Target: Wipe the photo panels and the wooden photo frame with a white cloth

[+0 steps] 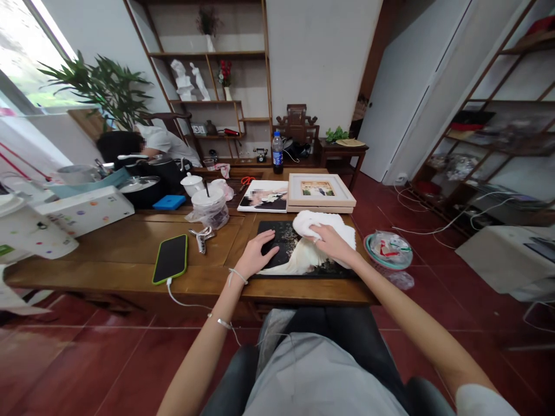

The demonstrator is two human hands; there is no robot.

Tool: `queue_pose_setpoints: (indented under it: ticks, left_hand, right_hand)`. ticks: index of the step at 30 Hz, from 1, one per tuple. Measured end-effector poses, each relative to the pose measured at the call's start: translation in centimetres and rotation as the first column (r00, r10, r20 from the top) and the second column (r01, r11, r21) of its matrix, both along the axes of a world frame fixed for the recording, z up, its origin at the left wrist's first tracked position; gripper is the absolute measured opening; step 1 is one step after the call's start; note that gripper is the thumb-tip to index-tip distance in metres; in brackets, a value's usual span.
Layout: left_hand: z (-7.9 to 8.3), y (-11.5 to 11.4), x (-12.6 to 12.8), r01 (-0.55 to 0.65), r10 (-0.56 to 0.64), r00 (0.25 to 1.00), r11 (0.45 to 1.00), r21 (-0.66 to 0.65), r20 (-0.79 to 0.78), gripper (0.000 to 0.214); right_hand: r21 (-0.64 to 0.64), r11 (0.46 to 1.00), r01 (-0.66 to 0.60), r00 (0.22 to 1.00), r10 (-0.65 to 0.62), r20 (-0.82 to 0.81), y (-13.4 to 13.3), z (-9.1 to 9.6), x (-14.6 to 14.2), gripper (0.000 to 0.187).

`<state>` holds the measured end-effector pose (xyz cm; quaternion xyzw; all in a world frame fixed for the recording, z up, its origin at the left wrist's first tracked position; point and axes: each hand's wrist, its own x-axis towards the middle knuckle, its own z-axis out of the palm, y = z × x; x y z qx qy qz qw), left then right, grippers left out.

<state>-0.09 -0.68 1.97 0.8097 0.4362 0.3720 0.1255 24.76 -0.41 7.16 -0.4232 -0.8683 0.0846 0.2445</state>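
A dark photo print (286, 248) lies flat on the wooden table (130, 242) near its front edge. My left hand (256, 254) rests flat on the print's left side, fingers spread. My right hand (332, 242) presses a white cloth (325, 226) onto the print's upper right part, fingers curled over the cloth.
A framed picture (319, 192) and another print (264, 196) lie further back. A green-cased phone (170, 258) with a cable, a metal clip (202, 237), a lidded cup in a bag (208, 208) and a water bottle (277, 152) share the table. A person sits at the back left. A bin (388, 249) stands on the floor to the right.
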Motion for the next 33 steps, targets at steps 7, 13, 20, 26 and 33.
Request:
queue_pose_setpoints:
  ticks: [7,13,20,26,33]
  left_hand:
    - [-0.1,0.0,0.0,-0.02,0.019,1.0,1.0,-0.013,-0.021,0.039]
    - [-0.1,-0.1,0.0,-0.003,0.003,1.0,1.0,-0.014,-0.018,0.039]
    - [-0.1,0.1,-0.1,0.014,-0.013,1.0,0.999,-0.036,0.028,0.04]
    - [-0.2,0.5,0.0,0.013,-0.01,0.998,0.998,-0.056,0.064,0.038]
    - [-0.4,0.5,0.1,0.01,-0.007,0.998,0.999,-0.051,0.07,0.036]
  right_hand:
    - [-0.048,0.971,-0.233,0.97,0.236,0.067,4.9,0.6,-8.1,0.022]
    - [-0.046,0.989,-0.138,0.982,0.142,0.12,4.2,0.2,-5.2,0.031]
    - [-0.049,0.984,0.173,0.981,-0.168,0.099,0.3,-1.1,5.2,0.034]
    - [0.017,0.964,0.264,0.953,-0.263,0.149,-1.1,-2.0,7.6,0.033]
    - [0.114,0.993,-0.011,0.971,-0.017,0.237,-5.6,-1.8,-0.5,0.036]
